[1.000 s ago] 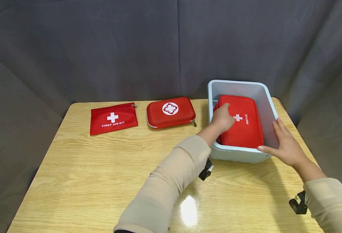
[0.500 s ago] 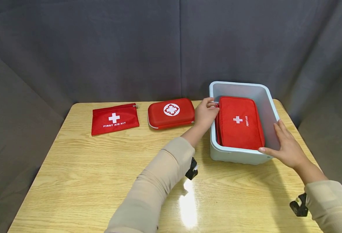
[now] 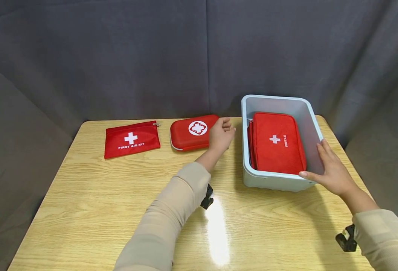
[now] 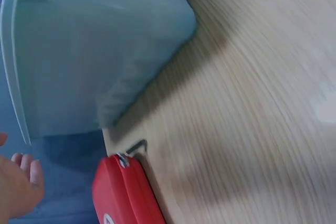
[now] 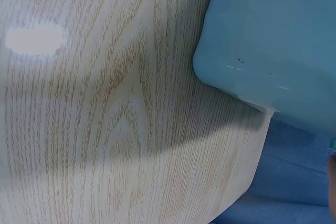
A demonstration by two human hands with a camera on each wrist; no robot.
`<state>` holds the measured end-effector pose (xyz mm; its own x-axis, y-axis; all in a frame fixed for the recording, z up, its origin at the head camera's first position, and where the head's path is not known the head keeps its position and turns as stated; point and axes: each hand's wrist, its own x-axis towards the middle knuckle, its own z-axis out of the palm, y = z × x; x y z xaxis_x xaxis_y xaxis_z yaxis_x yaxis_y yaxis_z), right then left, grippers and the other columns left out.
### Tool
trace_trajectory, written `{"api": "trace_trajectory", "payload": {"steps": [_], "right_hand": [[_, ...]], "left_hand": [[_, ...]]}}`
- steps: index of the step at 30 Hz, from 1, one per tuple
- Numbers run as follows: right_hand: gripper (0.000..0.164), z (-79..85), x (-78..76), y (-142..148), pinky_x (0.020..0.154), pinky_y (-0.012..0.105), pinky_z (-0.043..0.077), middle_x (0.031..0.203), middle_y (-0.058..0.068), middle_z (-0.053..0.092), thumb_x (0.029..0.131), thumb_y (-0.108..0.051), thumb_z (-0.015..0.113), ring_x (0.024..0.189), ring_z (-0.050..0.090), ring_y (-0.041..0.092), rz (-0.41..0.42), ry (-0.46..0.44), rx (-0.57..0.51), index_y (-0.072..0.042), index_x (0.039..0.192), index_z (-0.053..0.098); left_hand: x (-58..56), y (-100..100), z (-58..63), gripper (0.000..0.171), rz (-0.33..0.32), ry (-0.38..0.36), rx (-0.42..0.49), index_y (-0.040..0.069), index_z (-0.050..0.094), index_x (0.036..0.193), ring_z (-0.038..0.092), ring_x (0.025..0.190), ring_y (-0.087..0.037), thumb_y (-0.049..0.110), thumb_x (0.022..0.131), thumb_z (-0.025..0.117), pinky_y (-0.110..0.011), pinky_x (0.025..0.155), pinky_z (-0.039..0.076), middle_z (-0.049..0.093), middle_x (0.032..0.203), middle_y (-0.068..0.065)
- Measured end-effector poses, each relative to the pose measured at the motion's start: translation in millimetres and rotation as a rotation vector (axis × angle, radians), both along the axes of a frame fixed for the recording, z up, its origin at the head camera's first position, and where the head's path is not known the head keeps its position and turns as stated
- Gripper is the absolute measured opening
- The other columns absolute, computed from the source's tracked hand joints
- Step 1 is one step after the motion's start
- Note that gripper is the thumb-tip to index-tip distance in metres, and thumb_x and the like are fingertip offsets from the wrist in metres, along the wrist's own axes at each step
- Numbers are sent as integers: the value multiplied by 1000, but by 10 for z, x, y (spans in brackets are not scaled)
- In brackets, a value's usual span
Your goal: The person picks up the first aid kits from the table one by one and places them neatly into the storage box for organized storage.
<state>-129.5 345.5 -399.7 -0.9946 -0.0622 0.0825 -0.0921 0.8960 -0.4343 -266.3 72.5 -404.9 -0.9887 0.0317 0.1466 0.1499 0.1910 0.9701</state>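
Note:
My left hand (image 3: 220, 135) hovers over the right end of a red hard-shell first aid case (image 3: 188, 131), its fingers loosely bent around nothing. In the left wrist view the same case (image 4: 123, 192) shows its zipper pull, with the hand (image 4: 18, 184) off to its left. My right hand (image 3: 332, 169) rests on the near right corner of a pale blue bin (image 3: 276, 180), fingers spread along the rim. Inside the bin lies a red first aid bag (image 3: 280, 150), with another red item (image 3: 251, 145) squeezed against the left wall and mostly hidden.
A flat red zip pouch (image 3: 131, 139) marked FIRST AID KIT lies at the back left of the wooden table (image 3: 100, 210). A grey curtain (image 3: 151, 56) hangs right behind the table's back edge.
My left hand has come out of the bin and moved left to the hard-shell case. The right hand stays at the bin's corner.

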Motion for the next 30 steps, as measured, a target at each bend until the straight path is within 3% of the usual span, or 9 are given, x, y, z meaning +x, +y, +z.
{"api": "trace_trajectory", "payload": {"steps": [3, 10, 15, 21, 23, 24, 28, 30], "right_hand": [[97, 4, -3, -8, 79, 67, 23, 140, 22, -2, 71, -36, 65, 124, 5, 44, -1, -1, 5, 6, 135, 5], [97, 14, 5, -22, 76, 68, 24, 140, 22, -2, 71, -37, 65, 123, 4, 44, -9, -6, 15, 6, 135, 5], [97, 11, 2, -20, 76, 67, 25, 140, 22, -2, 71, -37, 65, 123, 5, 44, -6, -2, 18, 6, 135, 5], [96, -3, -1, 6, 84, 66, 18, 140, 22, -3, 72, -35, 65, 124, 3, 43, 11, 3, -1, 8, 134, 6], [96, -3, 5, 8, 85, 65, 17, 140, 21, -3, 72, -35, 65, 124, 2, 43, 10, -1, -6, 8, 134, 5], [96, -5, 6, 8, 85, 65, 17, 140, 21, -4, 72, -35, 65, 124, 2, 43, 9, -5, -5, 8, 134, 5], [96, -10, 6, 4, 84, 66, 18, 140, 21, -4, 72, -35, 65, 124, 2, 43, 6, -12, -2, 7, 134, 5], [96, -13, 4, 3, 83, 66, 19, 140, 21, -4, 72, -35, 65, 124, 3, 43, 6, -13, 1, 7, 134, 5]], "left_hand": [[-26, -100, -49, 32, -1, 13, -98, 1, 55, 109, 55, 92, -20, 5, 77, 60, -21, 75, 43, 59, 101, -12], [-62, -306, -153, 34, 25, -13, -203, 0, 53, 110, 50, 103, -20, 9, 78, 61, -26, 85, 39, 57, 109, -11], [-106, -464, -228, 38, 80, -3, -247, -1, 52, 112, 50, 103, -24, 10, 77, 62, -26, 85, 38, 56, 110, -11], [-247, -616, -338, 41, 177, -22, -307, 4, 53, 112, 54, 91, -24, 14, 74, 64, -32, 78, 42, 59, 103, -11], [-416, -647, -589, 42, 235, 17, -307, 8, 54, 111, 55, 85, -22, 20, 73, 66, -30, 72, 42, 60, 98, -8], [-465, -670, -656, 43, 244, 12, -311, 9, 54, 112, 55, 86, -22, 22, 73, 66, -30, 73, 41, 60, 99, -7], [-556, -758, -775, 47, 272, -74, -339, 10, 51, 116, 54, 93, -24, 24, 74, 66, -31, 78, 40, 59, 104, -8], [-437, -831, -580, 48, 259, -163, -371, 9, 49, 120, 52, 99, -27, 22, 76, 64, -36, 84, 39, 57, 108, -11]]}}
